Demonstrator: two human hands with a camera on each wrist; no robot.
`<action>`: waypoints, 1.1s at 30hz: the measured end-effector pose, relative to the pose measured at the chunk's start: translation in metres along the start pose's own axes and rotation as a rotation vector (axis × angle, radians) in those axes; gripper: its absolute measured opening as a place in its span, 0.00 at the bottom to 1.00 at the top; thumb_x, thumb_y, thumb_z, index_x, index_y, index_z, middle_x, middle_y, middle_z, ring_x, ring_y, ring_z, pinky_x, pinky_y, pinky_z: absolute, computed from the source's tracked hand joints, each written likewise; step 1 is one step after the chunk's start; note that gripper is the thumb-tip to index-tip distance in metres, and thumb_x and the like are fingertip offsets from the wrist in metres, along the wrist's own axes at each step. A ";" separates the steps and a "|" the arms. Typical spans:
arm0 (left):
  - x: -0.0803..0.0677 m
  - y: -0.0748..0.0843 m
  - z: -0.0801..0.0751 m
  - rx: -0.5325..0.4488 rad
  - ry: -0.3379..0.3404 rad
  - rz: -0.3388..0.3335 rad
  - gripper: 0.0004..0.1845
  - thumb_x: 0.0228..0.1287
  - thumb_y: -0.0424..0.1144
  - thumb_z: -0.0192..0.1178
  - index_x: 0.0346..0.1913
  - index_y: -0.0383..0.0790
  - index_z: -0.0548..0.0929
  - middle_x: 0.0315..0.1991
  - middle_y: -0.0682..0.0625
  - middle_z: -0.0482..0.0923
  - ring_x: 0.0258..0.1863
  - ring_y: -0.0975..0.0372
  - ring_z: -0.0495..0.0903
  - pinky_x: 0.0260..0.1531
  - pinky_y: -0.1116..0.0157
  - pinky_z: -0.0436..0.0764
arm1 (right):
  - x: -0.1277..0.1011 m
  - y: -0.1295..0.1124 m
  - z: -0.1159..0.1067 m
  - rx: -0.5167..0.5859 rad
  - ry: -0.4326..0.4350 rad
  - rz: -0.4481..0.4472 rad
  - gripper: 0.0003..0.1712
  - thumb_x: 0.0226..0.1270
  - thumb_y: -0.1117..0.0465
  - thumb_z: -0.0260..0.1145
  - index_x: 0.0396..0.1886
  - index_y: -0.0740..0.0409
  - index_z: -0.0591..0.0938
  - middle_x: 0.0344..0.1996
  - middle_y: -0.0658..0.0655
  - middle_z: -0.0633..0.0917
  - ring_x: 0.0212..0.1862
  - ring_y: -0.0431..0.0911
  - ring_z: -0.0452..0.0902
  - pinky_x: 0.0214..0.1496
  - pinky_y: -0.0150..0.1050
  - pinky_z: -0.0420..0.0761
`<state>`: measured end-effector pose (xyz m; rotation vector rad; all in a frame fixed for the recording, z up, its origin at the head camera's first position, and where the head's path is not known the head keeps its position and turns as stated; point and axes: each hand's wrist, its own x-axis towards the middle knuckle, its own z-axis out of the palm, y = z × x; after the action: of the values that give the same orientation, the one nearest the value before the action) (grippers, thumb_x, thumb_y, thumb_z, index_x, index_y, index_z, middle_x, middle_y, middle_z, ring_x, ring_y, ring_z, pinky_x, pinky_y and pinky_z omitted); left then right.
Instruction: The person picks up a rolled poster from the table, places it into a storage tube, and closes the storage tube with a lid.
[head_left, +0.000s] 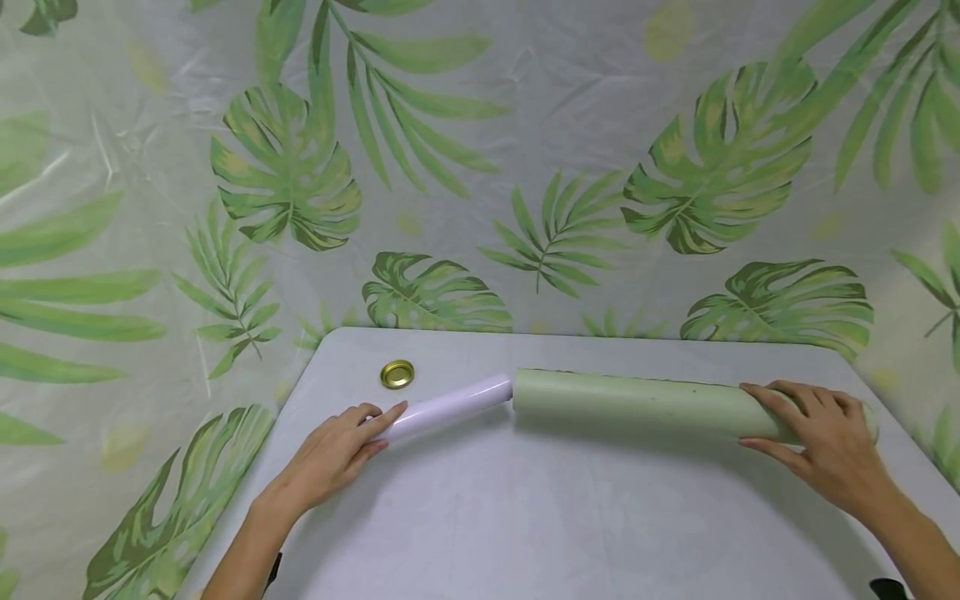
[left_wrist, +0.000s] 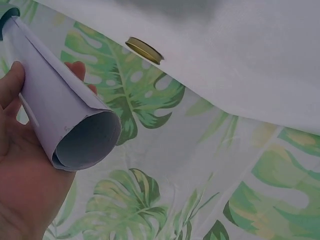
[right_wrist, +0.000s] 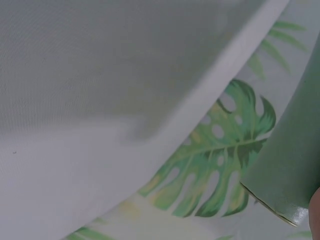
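- Two rolls lie end to end across the grey table (head_left: 570, 517): one thin white roll (head_left: 450, 407) and one thicker pale green roll (head_left: 645, 406), the white one's end meeting, or perhaps entering, the green one's left end; you cannot tell which from the head view.
- Your left hand (head_left: 330, 458) holds the white roll's free end, thumb and fingers curled loosely around it; the left wrist view shows that hollow end (left_wrist: 87, 140) cradled against your palm.
- Your right hand (head_left: 821, 437) lies over the green roll's right end, fingers bent across the top.
- One risk: the loose left hold could let the white roll's outer layer spring open.
- Another: pushing the ends together off-axis could crumple an edge.
- One gold lid (head_left: 397, 374) sits behind the white roll, apart from it; a rolling tube could knock it.
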<state>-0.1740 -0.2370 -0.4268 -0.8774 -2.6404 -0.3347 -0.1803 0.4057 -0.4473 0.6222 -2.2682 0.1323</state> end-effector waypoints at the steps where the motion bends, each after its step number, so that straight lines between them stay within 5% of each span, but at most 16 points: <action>1: 0.000 0.000 0.000 -0.007 -0.003 0.001 0.31 0.69 0.39 0.68 0.74 0.52 0.76 0.52 0.49 0.84 0.39 0.61 0.81 0.37 0.62 0.79 | 0.000 0.000 0.000 0.006 -0.004 0.000 0.50 0.66 0.17 0.43 0.63 0.48 0.84 0.47 0.66 0.84 0.45 0.67 0.78 0.49 0.67 0.69; 25: 0.004 -0.005 -0.001 -0.150 -0.003 0.082 0.31 0.64 0.35 0.71 0.70 0.51 0.80 0.52 0.51 0.85 0.40 0.63 0.83 0.39 0.64 0.82 | 0.004 -0.011 0.008 0.128 -0.088 0.006 0.46 0.64 0.20 0.53 0.66 0.47 0.82 0.51 0.64 0.83 0.51 0.64 0.76 0.52 0.66 0.67; 33: 0.006 -0.008 -0.001 -0.192 -0.007 0.099 0.30 0.65 0.33 0.70 0.70 0.50 0.80 0.52 0.51 0.86 0.39 0.65 0.83 0.37 0.66 0.81 | 0.007 -0.016 0.011 0.167 -0.122 0.013 0.43 0.55 0.31 0.72 0.67 0.47 0.81 0.52 0.62 0.82 0.53 0.63 0.75 0.55 0.66 0.66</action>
<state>-0.1830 -0.2405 -0.4243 -1.0657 -2.5910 -0.5685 -0.1839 0.3855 -0.4521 0.7198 -2.3955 0.3005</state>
